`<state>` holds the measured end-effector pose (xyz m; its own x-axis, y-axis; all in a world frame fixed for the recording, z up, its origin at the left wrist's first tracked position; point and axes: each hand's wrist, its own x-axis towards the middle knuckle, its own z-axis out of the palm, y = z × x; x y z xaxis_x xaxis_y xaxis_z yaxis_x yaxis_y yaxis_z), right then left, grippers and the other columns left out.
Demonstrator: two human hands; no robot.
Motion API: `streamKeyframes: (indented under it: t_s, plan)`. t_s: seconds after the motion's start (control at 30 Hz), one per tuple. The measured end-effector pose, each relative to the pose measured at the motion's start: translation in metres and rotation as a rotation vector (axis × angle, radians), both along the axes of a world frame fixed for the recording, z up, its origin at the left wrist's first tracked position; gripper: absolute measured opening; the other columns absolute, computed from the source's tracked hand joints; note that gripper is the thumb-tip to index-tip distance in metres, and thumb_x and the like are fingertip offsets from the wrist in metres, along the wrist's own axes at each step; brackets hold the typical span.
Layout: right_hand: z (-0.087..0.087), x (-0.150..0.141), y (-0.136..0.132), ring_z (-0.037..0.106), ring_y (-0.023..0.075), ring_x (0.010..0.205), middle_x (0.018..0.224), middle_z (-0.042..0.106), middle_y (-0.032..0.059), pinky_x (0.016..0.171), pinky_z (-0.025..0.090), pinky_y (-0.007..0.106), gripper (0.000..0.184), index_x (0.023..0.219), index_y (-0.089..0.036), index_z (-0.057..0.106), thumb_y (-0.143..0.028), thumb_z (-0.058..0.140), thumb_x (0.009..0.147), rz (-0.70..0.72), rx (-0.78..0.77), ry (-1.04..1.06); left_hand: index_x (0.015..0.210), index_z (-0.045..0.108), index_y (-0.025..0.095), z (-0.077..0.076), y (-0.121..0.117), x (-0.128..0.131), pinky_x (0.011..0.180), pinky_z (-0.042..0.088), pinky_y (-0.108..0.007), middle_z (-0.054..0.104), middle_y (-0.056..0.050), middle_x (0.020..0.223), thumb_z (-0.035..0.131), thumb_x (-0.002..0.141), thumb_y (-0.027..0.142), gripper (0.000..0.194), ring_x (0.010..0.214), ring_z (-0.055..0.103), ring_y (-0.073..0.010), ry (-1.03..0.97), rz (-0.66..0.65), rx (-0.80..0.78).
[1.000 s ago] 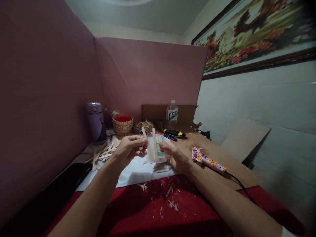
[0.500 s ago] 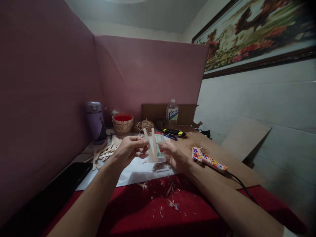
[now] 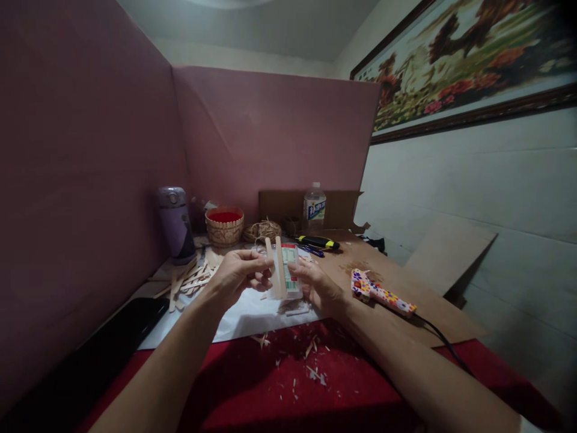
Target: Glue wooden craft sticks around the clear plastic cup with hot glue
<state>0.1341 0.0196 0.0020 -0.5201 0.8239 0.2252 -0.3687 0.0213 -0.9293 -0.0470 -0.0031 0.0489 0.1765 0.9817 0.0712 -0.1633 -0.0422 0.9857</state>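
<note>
My left hand [image 3: 243, 272] pinches a wooden craft stick [image 3: 268, 248] between thumb and fingers. Close beside it, a second craft stick [image 3: 280, 273] lies upright against the side of a clear plastic container [image 3: 295, 293] that bears a red, white and green label [image 3: 289, 255]. The container is gripped from the right by my right hand [image 3: 319, 284], its thumb over the label. The stick in my left hand stands almost parallel to the other one, before the container's left part. Whether it touches the container I cannot tell.
Loose craft sticks [image 3: 195, 278] lie at left near a purple bottle [image 3: 175, 224]. Behind stand a stick-covered pot [image 3: 224, 231], twine [image 3: 265, 228] and a plastic bottle [image 3: 314, 207]. A yellow-black cutter [image 3: 318, 242] and a flowered glue gun [image 3: 381, 293] with cord lie right. Wood scraps litter the red cloth [image 3: 252, 391].
The stick in my left hand has turned more upright and come nearer to the second stick, now almost parallel to it. My right hand keeps its hold on the container.
</note>
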Motion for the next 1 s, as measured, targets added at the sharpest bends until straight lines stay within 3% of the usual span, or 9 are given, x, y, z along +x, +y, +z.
streamKeyframes:
  t_s: [0.73, 1.0]
  plan:
    - [0.0013, 0.0001, -0.0015, 0.067, 0.0211, 0.085, 0.099, 0.070, 0.0076, 0.080, 0.053, 0.036, 0.041, 0.115, -0.019, 0.063, -0.041, 0.067, 0.081, 0.051, 0.043, 0.011, 0.060, 0.060, 0.011, -0.0001, -0.0003, 0.0033, 0.037, 0.045, -0.020, 0.061, -0.002, 0.048, 0.089, 0.049, 0.030, 0.037, 0.039, 0.059, -0.0135, 0.061, 0.039, 0.032]
    - [0.0014, -0.0035, -0.0013, 0.067, 0.0222, 0.087, 0.098, 0.070, 0.0065, 0.081, 0.053, 0.038, 0.039, 0.110, -0.019, 0.064, -0.040, 0.070, 0.078, 0.036, 0.050, 0.020, 0.054, 0.059, 0.012, 0.0022, -0.0014, 0.0040, 0.034, 0.044, -0.020, 0.061, -0.002, 0.045, 0.086, 0.055, 0.028, 0.031, 0.037, 0.059, -0.0133, 0.091, 0.042, -0.013]
